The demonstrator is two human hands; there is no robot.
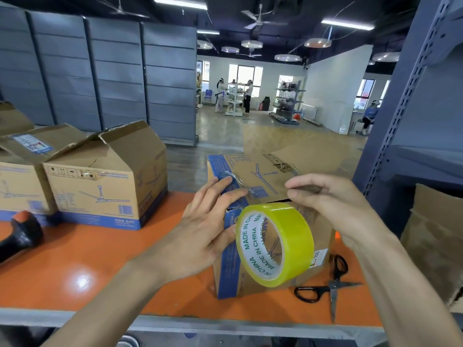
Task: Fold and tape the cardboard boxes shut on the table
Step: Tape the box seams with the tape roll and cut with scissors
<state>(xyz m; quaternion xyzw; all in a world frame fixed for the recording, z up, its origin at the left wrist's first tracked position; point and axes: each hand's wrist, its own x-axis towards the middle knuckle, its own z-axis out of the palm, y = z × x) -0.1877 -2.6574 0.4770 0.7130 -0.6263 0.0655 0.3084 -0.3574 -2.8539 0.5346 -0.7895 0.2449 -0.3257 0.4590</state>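
A small cardboard box (322,226) with blue edges and a ceiling-fan print stands on the orange table (87,259), its far flaps raised. My left hand (203,229) lays straight fingers on the box's left top flap (253,171), where a clear tape strip lies. Its thumb touches the rim of a yellow tape roll (295,236), which hangs in front of the box. Just above the roll, my right hand (333,204) pinches thumb and forefinger on what looks like the tape's free end.
Black-handled scissors (333,286) lie open on the table right of the box. Two more cardboard boxes (105,186) with loose flaps stand at the left, with a black-and-orange tool (20,234) in front. Flat cardboard (431,234) leans at the right by a grey shelf upright (400,108).
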